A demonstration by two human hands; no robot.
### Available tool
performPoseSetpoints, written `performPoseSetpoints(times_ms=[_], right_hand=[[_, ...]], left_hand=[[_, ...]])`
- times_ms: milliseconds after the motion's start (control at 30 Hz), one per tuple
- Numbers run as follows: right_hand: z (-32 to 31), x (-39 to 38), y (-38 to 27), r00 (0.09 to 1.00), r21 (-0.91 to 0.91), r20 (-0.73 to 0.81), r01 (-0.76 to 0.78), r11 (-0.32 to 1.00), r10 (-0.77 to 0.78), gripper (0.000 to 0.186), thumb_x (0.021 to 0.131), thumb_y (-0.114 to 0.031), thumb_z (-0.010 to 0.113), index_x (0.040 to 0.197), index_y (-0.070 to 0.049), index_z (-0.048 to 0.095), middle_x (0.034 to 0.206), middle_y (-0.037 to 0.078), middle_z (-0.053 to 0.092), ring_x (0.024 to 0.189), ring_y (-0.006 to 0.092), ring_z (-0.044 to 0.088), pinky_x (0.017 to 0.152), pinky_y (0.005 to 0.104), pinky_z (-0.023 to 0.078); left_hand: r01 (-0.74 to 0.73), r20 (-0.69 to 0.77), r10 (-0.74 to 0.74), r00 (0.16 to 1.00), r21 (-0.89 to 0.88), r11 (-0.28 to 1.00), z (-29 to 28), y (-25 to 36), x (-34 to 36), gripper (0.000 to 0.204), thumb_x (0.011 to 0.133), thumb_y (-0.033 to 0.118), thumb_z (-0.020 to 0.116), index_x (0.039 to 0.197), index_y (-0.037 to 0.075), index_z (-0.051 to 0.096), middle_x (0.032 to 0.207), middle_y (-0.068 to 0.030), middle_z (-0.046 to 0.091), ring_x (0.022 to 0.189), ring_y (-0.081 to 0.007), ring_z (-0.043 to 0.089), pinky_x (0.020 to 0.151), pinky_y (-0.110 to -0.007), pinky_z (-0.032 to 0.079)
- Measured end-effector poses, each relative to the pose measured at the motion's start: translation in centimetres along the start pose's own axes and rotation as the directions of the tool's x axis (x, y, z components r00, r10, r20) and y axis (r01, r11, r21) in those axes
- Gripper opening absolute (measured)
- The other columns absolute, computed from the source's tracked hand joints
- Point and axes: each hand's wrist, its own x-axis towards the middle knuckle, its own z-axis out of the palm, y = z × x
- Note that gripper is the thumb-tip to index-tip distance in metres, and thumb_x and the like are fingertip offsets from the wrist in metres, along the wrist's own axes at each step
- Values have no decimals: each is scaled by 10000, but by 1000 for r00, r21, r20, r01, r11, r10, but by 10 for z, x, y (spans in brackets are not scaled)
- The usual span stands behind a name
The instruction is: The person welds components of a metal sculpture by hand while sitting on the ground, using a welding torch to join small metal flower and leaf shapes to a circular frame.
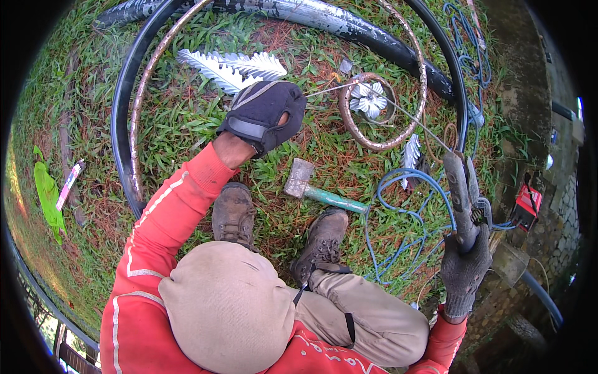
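My right hand [464, 271], in a grey knit glove, grips a welding electrode holder [460, 199]. A thin welding rod [423, 126] runs from its jaws toward the upper left, bent midway. The rod's other end reaches my left hand [265, 115], closed around it in a black glove. Behind the rod lies a copper-brown scroll ring [347, 115] with a silver metal flower [369, 100] inside. Silver metal leaves [233, 68] lie on the grass just beyond my left hand. A hammer [301, 179] with a green handle rests between my hands, near my boots.
Large curved black [122, 118] and copper-brown bars [136, 112] arch around the work area. A worn black pipe [299, 12] crosses the far side. Blue cable [405, 174] coils at right, near a red box [528, 202]. Another silver leaf [411, 153] lies beside the cable.
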Motion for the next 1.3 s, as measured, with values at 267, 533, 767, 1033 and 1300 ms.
performPoseSetpoints(times_ms=[267,533,767,1033,1300], right_hand=[[-1,0,9,999,-21,6,39,999,-38,459,871,-67,903,1257,-41,657,974,260,762,917,505,771,781,497,597],[1,1,-2,999,-2,-18,39,999,-39,284,924,-49,833,1116,-25,625,917,219,734,789,357,716,779,447,576],[-1,2,-1,1000,-20,-2,31,999,-31,293,929,-63,846,1115,-25,623,912,224,733,782,354,710,768,449,575],[-1,2,1,998,-10,-11,57,998,-57,301,936,-73,854,1122,-34,621,903,230,731,779,404,716,758,457,576],[-1,2,-1,999,-22,-2,38,999,-38,305,940,-83,857,1106,-34,605,882,241,712,764,421,709,747,454,576]], left_hand=[[42,1,-42,999,0,999,2,3,0,194,1010,216,750,921,46,778,836,-220,731,766,-467,707,706,-559,558],[40,26,-41,999,16,999,4,-1,1,170,990,220,765,948,58,792,843,-213,729,796,-465,721,727,-555,569],[11,30,-12,999,15,1000,2,-1,1,159,976,218,760,980,65,804,875,-204,736,825,-459,730,744,-559,573],[23,54,-23,998,0,1000,-1,1,1,170,968,222,757,985,61,809,857,-208,734,809,-469,726,742,-565,571],[-15,11,15,1000,25,1000,2,-3,0,272,1064,256,691,986,18,799,824,-238,744,742,-455,738,716,-543,563]])
